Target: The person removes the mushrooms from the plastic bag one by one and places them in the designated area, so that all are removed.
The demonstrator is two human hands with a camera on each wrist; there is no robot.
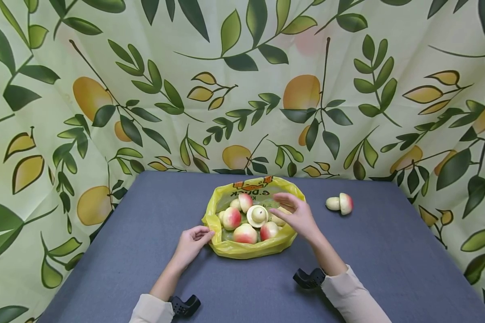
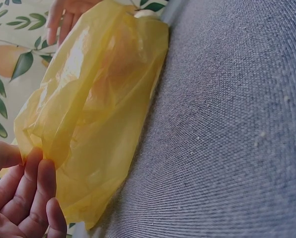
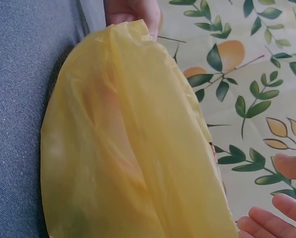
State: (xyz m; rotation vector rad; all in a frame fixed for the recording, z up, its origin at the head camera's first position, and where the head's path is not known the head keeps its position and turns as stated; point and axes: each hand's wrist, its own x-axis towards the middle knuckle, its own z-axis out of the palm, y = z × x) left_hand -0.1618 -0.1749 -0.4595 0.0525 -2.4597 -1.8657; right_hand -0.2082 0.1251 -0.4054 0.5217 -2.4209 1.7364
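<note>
A yellow plastic bag [image 1: 248, 251] with its mouth spread wide holds several mushrooms [image 1: 244, 233] with red-and-cream caps and pale stems. At the bag's left rim, my left hand [image 1: 191, 246] pinches the plastic between thumb and fingertips; the left wrist view shows this hand [image 2: 26, 198] close up on the yellow film. My right hand [image 1: 297, 215] hovers over the right side of the bag, its fingers apart and nothing between them. In the right wrist view, the fingers [image 3: 269, 223] and thumb stand separated beside the bag [image 3: 123, 148].
One more mushroom [image 1: 340, 204] lies on its side on the blue-grey cloth-covered table [image 1: 372, 269], right of the bag. A leaf-and-fruit patterned curtain [image 1: 242, 89] hangs behind the table and along its sides.
</note>
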